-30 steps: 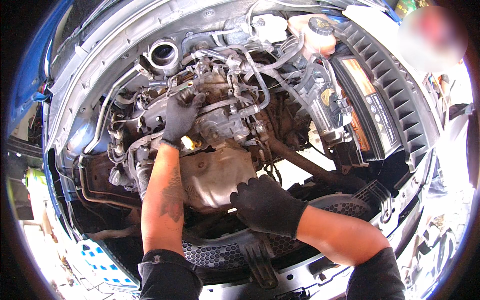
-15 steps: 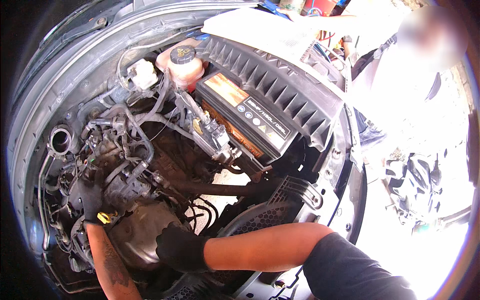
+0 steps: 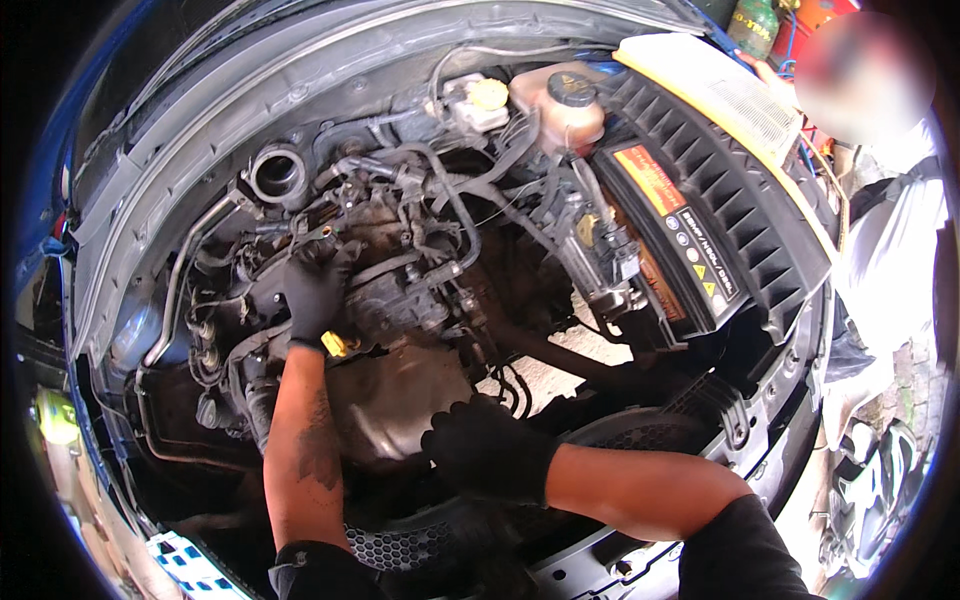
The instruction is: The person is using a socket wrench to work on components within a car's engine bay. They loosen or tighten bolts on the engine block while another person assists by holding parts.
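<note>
Both of my hands wear black gloves and work over a car's open engine bay. My left hand (image 3: pixel 318 292) reaches into the hoses and wiring on top of the engine (image 3: pixel 395 290). Its fingers are bent around something among those parts, which I cannot make out. A yellow pull handle (image 3: pixel 334 344) sits right beside the left wrist. My right hand (image 3: pixel 490 447) is closed in a fist at the right edge of a dull metal heat shield (image 3: pixel 395 395). Whatever it may grip is hidden by the glove.
Beyond the engine stand a coolant tank (image 3: pixel 560 110) with a black cap and a reservoir (image 3: pixel 482 100) with a yellow cap. At the right are a battery (image 3: pixel 685 235) and a ribbed black cover (image 3: pixel 715 180). Another person (image 3: pixel 905 230) stands past the fender. An open pipe (image 3: pixel 278 176) faces up.
My view has swung left, so the engine bay and both hands appear farther right. The hands stay at about the same places on the engine.
</note>
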The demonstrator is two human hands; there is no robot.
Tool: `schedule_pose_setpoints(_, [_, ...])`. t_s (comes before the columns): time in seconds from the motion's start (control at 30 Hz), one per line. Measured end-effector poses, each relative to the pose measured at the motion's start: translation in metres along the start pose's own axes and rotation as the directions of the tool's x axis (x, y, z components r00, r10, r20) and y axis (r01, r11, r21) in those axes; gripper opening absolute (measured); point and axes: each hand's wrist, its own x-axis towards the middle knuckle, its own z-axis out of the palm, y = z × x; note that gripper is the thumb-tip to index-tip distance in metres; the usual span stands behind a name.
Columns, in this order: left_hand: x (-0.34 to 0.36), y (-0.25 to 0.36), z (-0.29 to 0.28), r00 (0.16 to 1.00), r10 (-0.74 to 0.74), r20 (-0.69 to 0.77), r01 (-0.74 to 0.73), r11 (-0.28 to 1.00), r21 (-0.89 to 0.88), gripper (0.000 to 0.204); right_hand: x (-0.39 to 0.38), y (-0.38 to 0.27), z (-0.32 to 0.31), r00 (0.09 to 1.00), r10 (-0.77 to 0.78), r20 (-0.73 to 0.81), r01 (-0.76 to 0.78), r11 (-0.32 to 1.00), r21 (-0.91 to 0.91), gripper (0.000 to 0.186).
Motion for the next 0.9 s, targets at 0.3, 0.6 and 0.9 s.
schedule_pose_setpoints(0.3, [-0.006,0.019,0.007,0.986,0.16,-0.053,-0.162,0.986,-0.032,0.023,-0.001,0.0,-0.008,0.998,0.007,0.056,-0.005,0.999,-0.036,0.011])
schedule_pose_setpoints(0.6, [0.0,0.003,0.018,0.97,0.215,-0.113,-0.239,0.93,-0.28,0.025,0.001,0.001,-0.01,0.996,-0.024,0.082,0.029,0.997,-0.065,0.019])
schedule_pose_setpoints(0.9, [-0.003,0.016,0.017,0.99,0.103,-0.1,-0.13,0.94,-0.315,0.03,0.002,-0.004,-0.017,0.992,0.004,0.129,0.004,0.998,-0.06,0.014])
